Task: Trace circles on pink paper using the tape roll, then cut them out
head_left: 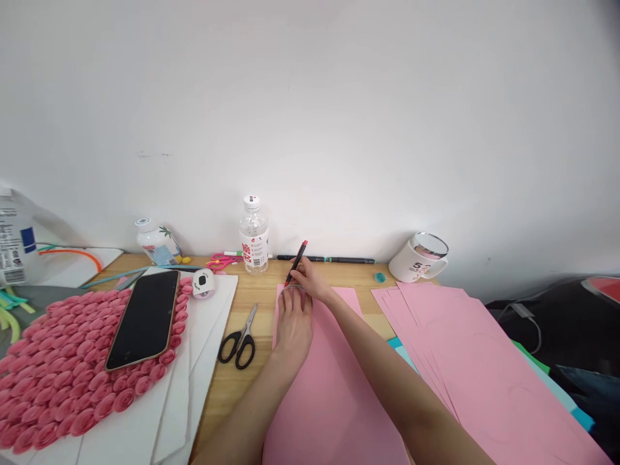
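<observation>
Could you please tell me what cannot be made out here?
All in the head view:
- Round-rimmed thing under left hand: mostly covered by fingers.
- Bag: cut off by left edge.
- Inner bottom of mug: hidden by its wall.
- Small print on bottle: too small.

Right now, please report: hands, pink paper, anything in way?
Right hand holding black-and-red pen. Left hand on pink paper sheet. Black-handled metal scissors left of sheet, off it.
</observation>
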`<state>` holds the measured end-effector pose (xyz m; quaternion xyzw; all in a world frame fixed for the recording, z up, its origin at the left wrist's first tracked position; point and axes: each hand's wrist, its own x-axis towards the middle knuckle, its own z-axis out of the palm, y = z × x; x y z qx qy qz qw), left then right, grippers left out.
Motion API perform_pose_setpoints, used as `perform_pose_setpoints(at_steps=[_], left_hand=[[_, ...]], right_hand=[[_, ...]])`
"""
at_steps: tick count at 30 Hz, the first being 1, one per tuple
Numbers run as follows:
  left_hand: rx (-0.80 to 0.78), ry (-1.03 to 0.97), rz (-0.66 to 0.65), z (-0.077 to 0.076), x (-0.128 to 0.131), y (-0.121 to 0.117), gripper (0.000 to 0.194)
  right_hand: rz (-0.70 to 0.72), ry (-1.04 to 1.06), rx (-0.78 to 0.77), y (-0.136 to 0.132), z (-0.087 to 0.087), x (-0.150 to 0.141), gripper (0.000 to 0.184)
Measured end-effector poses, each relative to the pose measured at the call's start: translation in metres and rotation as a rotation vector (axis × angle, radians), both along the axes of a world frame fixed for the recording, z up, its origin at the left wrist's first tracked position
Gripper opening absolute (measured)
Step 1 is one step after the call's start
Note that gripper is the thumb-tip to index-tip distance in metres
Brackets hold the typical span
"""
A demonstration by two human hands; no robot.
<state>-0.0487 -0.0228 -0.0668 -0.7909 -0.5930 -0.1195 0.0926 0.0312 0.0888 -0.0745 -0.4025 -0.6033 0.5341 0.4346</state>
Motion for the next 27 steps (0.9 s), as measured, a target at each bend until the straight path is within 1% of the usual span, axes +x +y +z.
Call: perform_pose_setpoints(at_steps=[3,7,12,16,20,27], left_hand=[[0.001,0.012,0.002,0.000,0.000,0.000,0.047],[-0.002,0.003,0.000,0.001,0.000,0.000,0.044],[0.011,-0.035,-0.012,0.001,-0.001,0.001,0.039],[0.006,-0.032,-0.013,0.000,-0.001,0.002,0.035],[-0.044,-0.059,-0.019,0.002,-0.003,0.004,0.027],[-0.209,-0.097,-0.018,0.017,-0.006,0.007,0.026]], right_hand=[[-0.032,-0.035,0.010,0.003,0.003,0.004,0.021],[-0.096,-0.090,0.016,0.006,0.005,0.017,0.019],[-0.188,-0.144,0.005,0.001,0.002,0.033,0.018],[-0.289,-0.188,0.006,-0.009,0.001,0.040,0.016],[-0.398,-0.223,-0.007,-0.020,0.001,0.046,0.015],[-0.558,-0.247,-0.064,-0.049,0.001,0.055,0.017]])
